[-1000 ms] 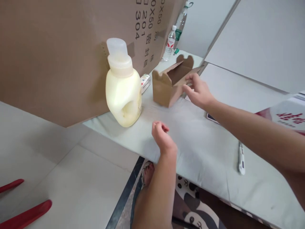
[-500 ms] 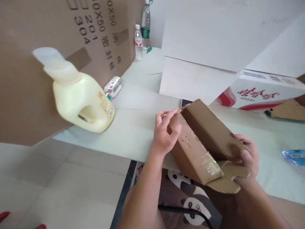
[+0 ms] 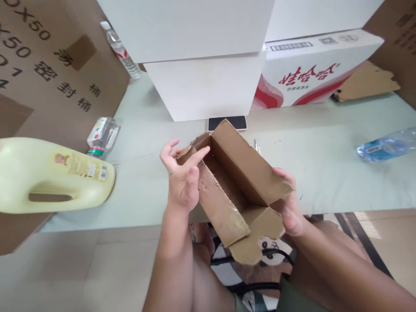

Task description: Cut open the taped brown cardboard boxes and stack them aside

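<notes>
Small brown carton (image 3: 248,167) is up in both your hands, over the near edge of the table (image 3: 139,130), near end out past it above your lap. Long axis runs diagonally: far end left, near end right. Open side faces up toward you, inside visible. Scalloped flap (image 3: 255,245) at the near end is folded outward, pointing down and toward you.

Your left hand (image 3: 182,186) is at the far-left end. Fingers loosely spread, not closed up; one finger reaches over the rim, others bent by the end flap. It touches the cardboard; can't tell how firmly.

Your right hand (image 3: 290,210) has the near-right corner. Fingers partly closed on it, some hidden behind the wall.

Around it: phone (image 3: 232,123) flat just beyond the far end, yellow jug (image 3: 81,182) to the left, clear bottle with a green band (image 3: 100,138) just beyond the jug. Blue-labelled bottle (image 3: 385,146) lies well off to the right. White boxes (image 3: 208,86) stand behind the phone.
</notes>
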Demonstrator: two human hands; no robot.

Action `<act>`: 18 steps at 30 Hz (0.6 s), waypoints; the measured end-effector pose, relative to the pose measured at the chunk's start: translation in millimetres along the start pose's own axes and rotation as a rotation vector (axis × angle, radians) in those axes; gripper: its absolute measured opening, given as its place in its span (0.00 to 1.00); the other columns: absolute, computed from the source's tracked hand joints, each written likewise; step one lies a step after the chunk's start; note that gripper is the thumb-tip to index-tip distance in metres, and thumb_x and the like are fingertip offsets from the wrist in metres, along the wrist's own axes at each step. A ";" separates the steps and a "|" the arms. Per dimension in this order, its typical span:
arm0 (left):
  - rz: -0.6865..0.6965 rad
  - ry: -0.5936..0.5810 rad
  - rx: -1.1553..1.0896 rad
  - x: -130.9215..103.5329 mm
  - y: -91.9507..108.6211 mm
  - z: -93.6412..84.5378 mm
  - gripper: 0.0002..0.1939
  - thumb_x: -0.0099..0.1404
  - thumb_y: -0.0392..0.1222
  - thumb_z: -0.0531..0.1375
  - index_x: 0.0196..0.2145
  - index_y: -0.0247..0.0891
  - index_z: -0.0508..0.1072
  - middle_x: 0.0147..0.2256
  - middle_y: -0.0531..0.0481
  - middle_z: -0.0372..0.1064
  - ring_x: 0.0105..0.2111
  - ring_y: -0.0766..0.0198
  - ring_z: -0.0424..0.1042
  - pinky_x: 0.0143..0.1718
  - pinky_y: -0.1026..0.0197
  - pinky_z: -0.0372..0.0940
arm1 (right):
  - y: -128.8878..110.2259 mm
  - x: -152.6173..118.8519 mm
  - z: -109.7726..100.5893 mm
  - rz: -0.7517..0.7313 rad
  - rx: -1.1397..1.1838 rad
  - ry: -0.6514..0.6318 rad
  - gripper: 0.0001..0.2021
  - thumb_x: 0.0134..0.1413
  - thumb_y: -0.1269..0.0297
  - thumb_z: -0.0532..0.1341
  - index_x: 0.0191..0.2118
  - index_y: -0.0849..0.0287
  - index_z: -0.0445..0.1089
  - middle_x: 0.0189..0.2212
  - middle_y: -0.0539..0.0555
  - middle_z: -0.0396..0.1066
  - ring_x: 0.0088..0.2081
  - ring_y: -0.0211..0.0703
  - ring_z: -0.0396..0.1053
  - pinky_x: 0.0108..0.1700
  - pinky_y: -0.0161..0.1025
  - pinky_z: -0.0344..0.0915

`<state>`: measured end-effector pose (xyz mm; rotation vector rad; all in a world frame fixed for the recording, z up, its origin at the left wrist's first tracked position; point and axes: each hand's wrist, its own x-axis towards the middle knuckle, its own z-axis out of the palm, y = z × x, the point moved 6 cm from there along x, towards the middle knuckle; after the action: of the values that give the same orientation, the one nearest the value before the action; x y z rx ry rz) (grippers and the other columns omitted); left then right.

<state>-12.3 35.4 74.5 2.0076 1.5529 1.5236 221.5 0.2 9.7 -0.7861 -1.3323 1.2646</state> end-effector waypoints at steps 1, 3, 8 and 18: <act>-0.020 -0.020 0.005 0.2 0.5 1.4 0.32 0.72 0.63 0.41 0.45 0.44 0.79 0.58 0.44 0.49 0.63 0.49 0.53 0.64 0.44 0.56 | -5.3 0.1 0.6 -0.050 0.021 -0.016 0.42 0.45 0.30 0.63 0.63 0.38 0.51 0.53 0.54 0.67 0.54 0.58 0.69 0.51 0.53 0.70; -0.044 -0.021 -0.024 0.1 0.4 1.6 0.30 0.70 0.64 0.45 0.36 0.41 0.79 0.55 0.42 0.53 0.63 0.46 0.53 0.63 0.44 0.56 | -13.2 0.0 2.1 -0.131 0.024 -0.036 0.40 0.48 0.31 0.63 0.63 0.38 0.53 0.53 0.55 0.67 0.53 0.56 0.70 0.50 0.53 0.71; -0.066 0.194 -0.246 -3.6 -8.6 -8.8 0.22 0.66 0.64 0.53 0.32 0.43 0.71 0.49 0.42 0.58 0.58 0.46 0.60 0.61 0.43 0.56 | -13.6 -3.0 2.2 -0.149 -0.157 -0.004 0.48 0.40 0.30 0.66 0.64 0.38 0.49 0.53 0.57 0.66 0.49 0.59 0.71 0.47 0.56 0.73; -0.239 0.376 -0.578 -3.0 -24.0 -9.1 0.20 0.65 0.65 0.54 0.41 0.47 0.63 0.43 0.49 0.66 0.34 0.61 0.73 0.48 0.49 0.68 | -22.6 2.0 14.8 -0.219 -0.273 -0.123 0.28 0.65 0.58 0.59 0.67 0.33 0.54 0.58 0.54 0.64 0.60 0.51 0.66 0.60 0.54 0.67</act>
<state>-33.9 39.8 61.1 1.2326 1.2012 2.0258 211.6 -6.3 34.0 -0.7339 -1.6669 0.9829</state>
